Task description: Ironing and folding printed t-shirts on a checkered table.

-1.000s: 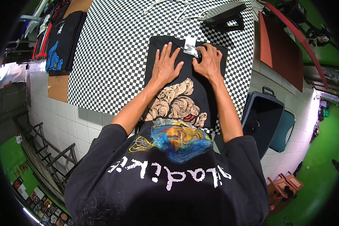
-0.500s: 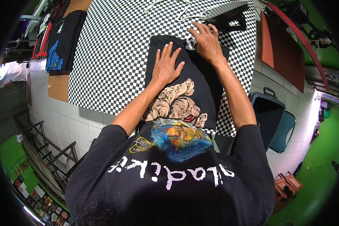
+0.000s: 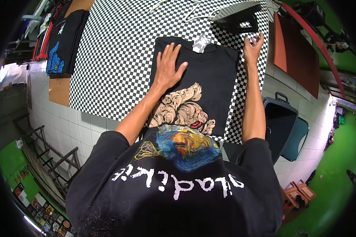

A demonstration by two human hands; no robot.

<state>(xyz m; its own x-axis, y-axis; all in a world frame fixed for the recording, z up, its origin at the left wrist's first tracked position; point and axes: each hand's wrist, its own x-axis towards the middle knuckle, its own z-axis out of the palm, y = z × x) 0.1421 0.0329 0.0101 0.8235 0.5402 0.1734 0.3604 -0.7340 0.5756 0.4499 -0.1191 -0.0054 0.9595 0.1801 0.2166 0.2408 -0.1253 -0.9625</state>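
A folded black T-shirt (image 3: 213, 75) with a tan swirling print lies on the checkered tabletop, its collar at the far side. A grey and white tag (image 3: 202, 43) shows at the neck opening. My left hand (image 3: 169, 68) rests flat on the shirt's upper left, fingers stretched out. To the right of the shirt, my right hand (image 3: 253, 48) is raised with fingers apart and slightly curled, holding nothing. Just beyond it stands a dark clothes iron (image 3: 238, 19), apart from my fingertips, with a pale cord (image 3: 197, 17) trailing left.
Folded black garments (image 3: 69, 41) with a blue print are stacked at the table's left. A reddish-brown board (image 3: 296, 55) stands to the right. Below it are a dark open case (image 3: 281, 122) and a green chair (image 3: 298, 142). The checkered cover (image 3: 110, 59) spans the tabletop.
My right hand has left the collar and moved right toward the iron, uncovering the tag. My left hand has slid slightly left on the shirt.
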